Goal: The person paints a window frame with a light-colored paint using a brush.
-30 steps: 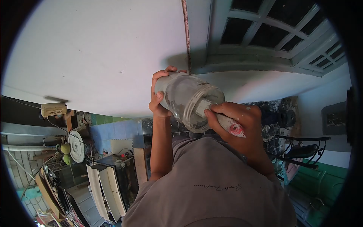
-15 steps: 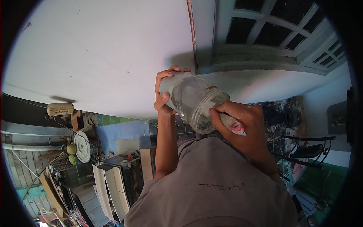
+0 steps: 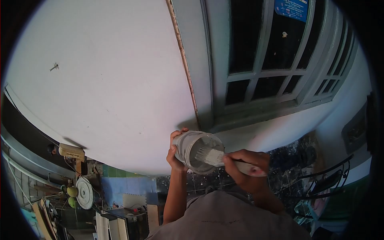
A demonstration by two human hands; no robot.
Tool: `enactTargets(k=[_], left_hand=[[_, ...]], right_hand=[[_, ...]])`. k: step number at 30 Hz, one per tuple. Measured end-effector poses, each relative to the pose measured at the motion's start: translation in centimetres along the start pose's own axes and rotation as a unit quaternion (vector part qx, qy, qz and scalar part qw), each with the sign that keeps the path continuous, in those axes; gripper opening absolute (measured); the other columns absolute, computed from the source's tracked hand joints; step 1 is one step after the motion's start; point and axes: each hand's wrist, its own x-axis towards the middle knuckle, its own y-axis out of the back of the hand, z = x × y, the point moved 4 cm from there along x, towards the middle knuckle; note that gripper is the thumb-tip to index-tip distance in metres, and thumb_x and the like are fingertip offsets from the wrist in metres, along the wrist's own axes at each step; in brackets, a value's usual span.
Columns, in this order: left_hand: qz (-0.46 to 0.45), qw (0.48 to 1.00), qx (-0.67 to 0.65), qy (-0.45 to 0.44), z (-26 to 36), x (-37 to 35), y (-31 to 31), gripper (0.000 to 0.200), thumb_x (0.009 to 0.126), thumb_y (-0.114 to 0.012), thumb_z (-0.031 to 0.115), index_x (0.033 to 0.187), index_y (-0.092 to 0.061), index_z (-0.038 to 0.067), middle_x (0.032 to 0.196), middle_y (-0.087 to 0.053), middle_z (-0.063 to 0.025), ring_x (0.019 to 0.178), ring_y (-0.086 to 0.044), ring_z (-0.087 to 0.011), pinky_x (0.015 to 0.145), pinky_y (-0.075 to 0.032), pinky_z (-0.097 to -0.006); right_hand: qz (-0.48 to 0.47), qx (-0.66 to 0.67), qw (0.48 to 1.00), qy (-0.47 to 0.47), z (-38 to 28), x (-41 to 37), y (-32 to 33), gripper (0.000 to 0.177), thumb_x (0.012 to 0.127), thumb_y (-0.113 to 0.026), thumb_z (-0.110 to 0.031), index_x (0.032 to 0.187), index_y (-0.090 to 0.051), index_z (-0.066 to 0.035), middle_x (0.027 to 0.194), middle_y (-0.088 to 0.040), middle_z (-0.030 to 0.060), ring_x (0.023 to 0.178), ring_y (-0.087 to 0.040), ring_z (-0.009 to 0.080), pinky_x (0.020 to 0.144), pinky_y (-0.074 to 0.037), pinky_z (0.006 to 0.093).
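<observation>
My left hand [image 3: 176, 154] is wrapped round the side of a whitish, see-through plastic jar [image 3: 185, 145], which is tilted so its open mouth faces me and to the right. A paintbrush [image 3: 213, 156] is gripped by its handle in my right hand [image 3: 249, 166]. Its pale, paint-caked bristles point left and overlap the jar's mouth. A red mark shows on the handle's end, which sticks out past my fingers. The jar's inside looks smeared with pale paint.
A white wall [image 3: 112, 92] stands close in front, with a nail [image 3: 54, 67] in it and a rusty strip along its edge. Right of it is a grey-green window frame [image 3: 256, 105]. A metal chair [image 3: 320, 182] stands at right; boards and clutter lie lower left.
The view has tilted up, showing more of the window. The jar now turns its mouth toward me, and the brush has drawn back so its bristles show.
</observation>
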Motion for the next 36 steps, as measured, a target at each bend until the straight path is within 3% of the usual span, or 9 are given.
enactTargets(k=[3, 11, 15, 18, 21, 25, 28, 30, 36], left_hand=[[0.1, 0.994, -0.013, 0.041, -0.1, -0.6, -0.2, 0.055, 0.095, -0.055, 0.044, 0.135, -0.049, 0.007, 0.135, -0.054, -0.0176, 0.126, -0.054, -0.0353, 0.106, -0.047, -0.0491], [0.157, 0.961, -0.166, 0.153, -4.5, -3.5, -0.6, 0.05, 0.101, -0.04, 0.04, 0.131, -0.06, 0.004, 0.131, -0.063, -0.0141, 0.121, -0.06, -0.032, 0.106, -0.047, -0.0503], [0.18, 0.961, -0.14, 0.159, -3.5, -4.5, -1.4, 0.05, 0.1, -0.039, 0.039, 0.13, -0.06, 0.005, 0.13, -0.063, -0.0139, 0.12, -0.06, -0.0314, 0.103, -0.049, -0.0508], [0.178, 0.969, -0.105, 0.136, -2.9, -5.2, -0.3, 0.051, 0.1, -0.039, 0.041, 0.13, -0.06, 0.005, 0.131, -0.063, -0.0145, 0.121, -0.06, -0.0314, 0.104, -0.048, -0.0501], [0.184, 0.969, -0.109, 0.119, -2.6, -6.2, 1.4, 0.054, 0.1, -0.039, 0.044, 0.132, -0.059, 0.005, 0.132, -0.062, -0.0158, 0.122, -0.059, -0.0337, 0.104, -0.049, -0.0535], [0.2, 0.965, -0.128, 0.115, -1.4, -7.2, 1.7, 0.058, 0.103, -0.038, 0.047, 0.134, -0.057, 0.002, 0.132, -0.062, -0.0177, 0.121, -0.06, -0.0354, 0.104, -0.048, -0.0532], [0.219, 0.961, -0.119, 0.116, -0.7, -7.7, 2.5, 0.058, 0.102, -0.039, 0.048, 0.134, -0.057, 0.004, 0.133, -0.062, -0.0176, 0.122, -0.059, -0.0362, 0.104, -0.048, -0.0557], [0.213, 0.963, -0.111, 0.124, -0.8, -8.0, 3.3, 0.056, 0.101, -0.042, 0.048, 0.135, -0.057, 0.006, 0.135, -0.061, -0.0168, 0.123, -0.058, -0.0374, 0.101, -0.049, -0.0606], [0.191, 0.971, -0.105, 0.096, 0.0, -6.9, 2.1, 0.052, 0.102, -0.039, 0.042, 0.129, -0.061, 0.004, 0.13, -0.064, -0.0152, 0.121, -0.06, -0.0324, 0.106, -0.048, -0.0498]], right_hand=[[0.037, 0.068, 0.995, -0.069, 0.6, -0.4, 1.9, 0.005, 0.084, -0.076, -0.002, 0.085, -0.072, 0.002, 0.069, -0.071, 0.0079, 0.058, -0.067, 0.0095, 0.054, -0.052, 0.0243], [0.239, 0.154, 0.957, 0.049, 2.9, 3.2, 5.5, 0.01, 0.09, -0.071, -0.001, 0.096, -0.07, 0.007, 0.074, -0.072, 0.0126, 0.058, -0.069, 0.0129, 0.054, -0.055, 0.0255], [0.285, 0.024, 0.938, 0.195, 0.4, 10.3, 5.3, 0.01, 0.089, -0.075, -0.002, 0.097, -0.072, 0.003, 0.076, -0.073, 0.0106, 0.061, -0.069, 0.0125, 0.055, -0.055, 0.0256], [0.326, -0.068, 0.884, 0.329, -0.9, 14.3, 4.0, 0.012, 0.086, -0.077, 0.0, 0.096, -0.072, 0.002, 0.077, -0.073, 0.011, 0.062, -0.07, 0.0148, 0.056, -0.055, 0.0268], [0.314, -0.098, 0.875, 0.357, 0.4, 14.9, 2.3, 0.012, 0.084, -0.078, 0.002, 0.094, -0.072, 0.002, 0.077, -0.072, 0.0114, 0.062, -0.071, 0.0176, 0.057, -0.055, 0.0274], [0.289, -0.122, 0.895, 0.317, 3.1, 11.6, 0.6, 0.01, 0.082, -0.078, 0.003, 0.087, -0.069, 0.001, 0.071, -0.068, 0.0106, 0.058, -0.067, 0.0176, 0.055, -0.053, 0.0288], [0.231, -0.089, 0.947, 0.204, 4.0, 10.1, 0.6, 0.011, 0.084, -0.076, 0.001, 0.082, -0.065, -0.001, 0.067, -0.066, 0.0102, 0.055, -0.066, 0.0183, 0.053, -0.05, 0.0296], [0.203, -0.114, 0.948, 0.215, 2.3, 11.2, 1.0, 0.015, 0.086, -0.075, -0.002, 0.078, -0.063, -0.003, 0.065, -0.064, 0.0103, 0.053, -0.064, 0.0191, 0.052, -0.049, 0.0298], [0.225, -0.109, 0.938, 0.239, -2.9, 18.3, 2.7, 0.024, 0.088, -0.075, -0.008, 0.071, -0.058, -0.004, 0.057, -0.058, 0.0085, 0.048, -0.061, 0.0154, 0.048, -0.046, 0.0275]])
